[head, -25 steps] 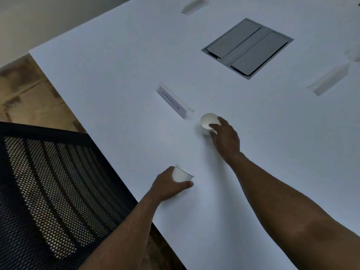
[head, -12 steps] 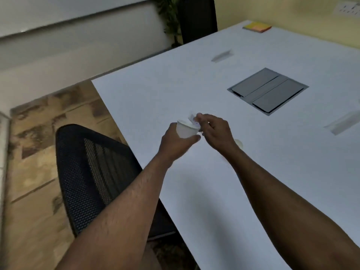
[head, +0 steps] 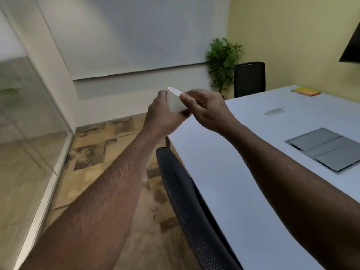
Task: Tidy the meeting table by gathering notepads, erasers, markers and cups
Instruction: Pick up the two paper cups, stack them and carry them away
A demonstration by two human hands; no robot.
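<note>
Leftmost, glass partition (head: pixel 29 117): well left of the cup, beside patterned floor.

Left hand (head: pixel 161 115): fingers wrapped round white paper cup (head: pixel 175 102), held in mid-air, tilted, mouth up and away; probably cradled as the base for stacking.

Right hand (head: pixel 204 108): touching the cup on its right, thumb and fingers pinched at the rim; second cup possibly nested inside, cannot tell. Judged: steadying or seating the stack.

Black mesh chair (head: pixel 191 201): below the cup, tucked against the table edge.

White table (head: pixel 224 172): below and right of the cup.

Potted plant (head: pixel 223 61): beyond the cup, right.

Grey cable hatch (head: pixel 325 151): well right of the cup, flush in the table.

Coloured notepads (head: pixel 305 91): far right of the cup, at the table's far corner, not yet gathered.
</note>
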